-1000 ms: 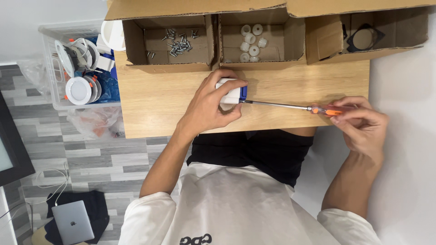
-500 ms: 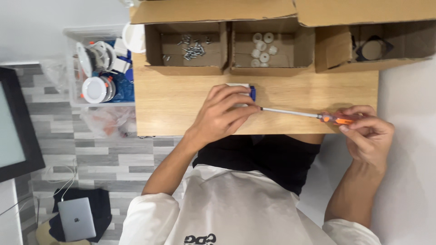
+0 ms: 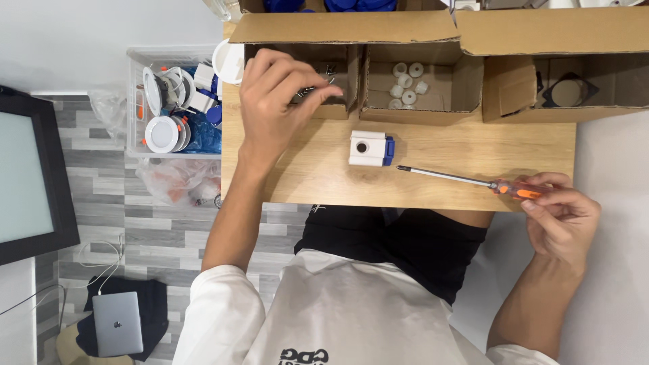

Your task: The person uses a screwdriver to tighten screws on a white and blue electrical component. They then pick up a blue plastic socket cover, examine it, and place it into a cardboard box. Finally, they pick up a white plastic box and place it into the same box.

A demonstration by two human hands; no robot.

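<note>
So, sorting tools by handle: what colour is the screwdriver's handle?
Orange with black, on the screwdriver in the right hand; head view.

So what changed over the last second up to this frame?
The left hand let go of the small white-and-blue plastic block and reached up into the cardboard box of metal screws. The block now lies free on the wooden table. The right hand still holds the orange-handled screwdriver.

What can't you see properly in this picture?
Head view:
- The small metal screws in the left cardboard box: mostly hidden behind the left hand, so I cannot tell whether it has picked any up.
- The blue items along the top: cut off by the picture's edge.
- The orange-handled screwdriver: the end of its handle is wrapped in the right hand.
- The black ring-shaped part in the right cardboard box: shadowed, its details unclear.
</note>
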